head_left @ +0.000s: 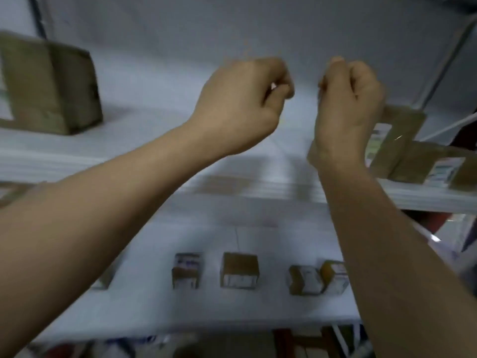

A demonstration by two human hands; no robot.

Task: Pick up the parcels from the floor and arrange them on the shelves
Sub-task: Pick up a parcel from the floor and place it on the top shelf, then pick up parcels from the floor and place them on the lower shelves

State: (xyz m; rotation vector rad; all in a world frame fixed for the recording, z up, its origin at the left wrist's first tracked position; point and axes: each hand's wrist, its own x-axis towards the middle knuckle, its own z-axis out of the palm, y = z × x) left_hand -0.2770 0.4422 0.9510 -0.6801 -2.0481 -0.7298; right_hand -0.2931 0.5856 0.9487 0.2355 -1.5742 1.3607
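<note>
My left hand [245, 104] and my right hand [348, 104] are raised side by side in front of the upper white shelf [160, 130], both with fingers curled in and nothing visible in them. A large brown parcel [49, 86] stands at the left of that shelf. At its right end, just beside my right wrist, a flat brown parcel [397, 140] with a white label leans on another flat parcel [438, 166]. On the lower shelf [180, 306] several small brown labelled parcels stand in a row, among them one [240, 271] in the middle. The picture is blurred.
A white wall [232, 27] backs the shelves. A metal shelf post [444, 60] slants up at the right. Dark and red objects [436, 223] show beyond the right edge of the shelves. Blurred items lie below the lower shelf.
</note>
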